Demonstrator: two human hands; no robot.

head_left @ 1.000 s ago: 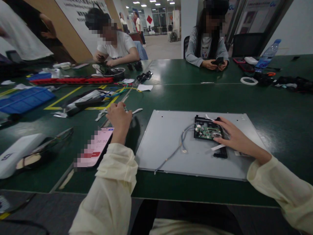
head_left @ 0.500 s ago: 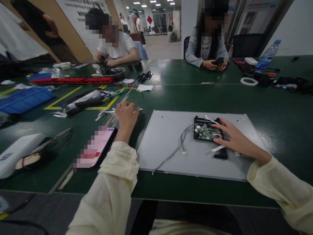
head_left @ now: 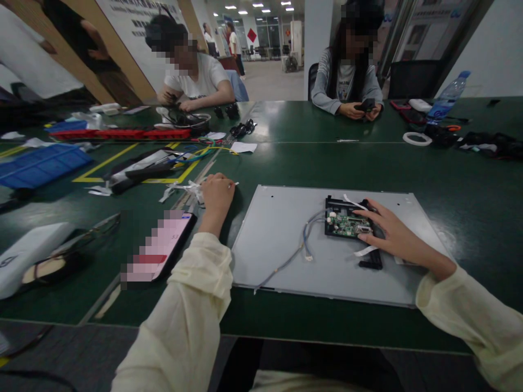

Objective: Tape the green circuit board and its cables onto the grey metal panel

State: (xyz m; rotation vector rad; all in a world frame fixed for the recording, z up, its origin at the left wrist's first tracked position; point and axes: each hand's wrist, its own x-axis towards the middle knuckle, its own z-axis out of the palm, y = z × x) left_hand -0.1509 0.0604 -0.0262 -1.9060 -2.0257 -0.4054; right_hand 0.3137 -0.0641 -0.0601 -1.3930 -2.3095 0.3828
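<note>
A grey metal panel lies flat on the green table in front of me. On it sits a small green circuit board in a black frame, with a grey-blue cable trailing left. My right hand rests on the board's right edge, fingers stretched out flat, beside a white ribbon strip. My left hand is off the panel's left edge with its fingers curled down. It touches crumpled white strips. A thin pale tip shows at its fingertips.
A phone lies left of my left arm, with glasses and a white device further left. A blue tray, a red bar and wires sit beyond. Two people sit across. A water bottle and tape ring stand far right.
My left hand has moved right and lowered to the table by the white strips, its fingers curling over. My right hand has stayed on the circuit board.
</note>
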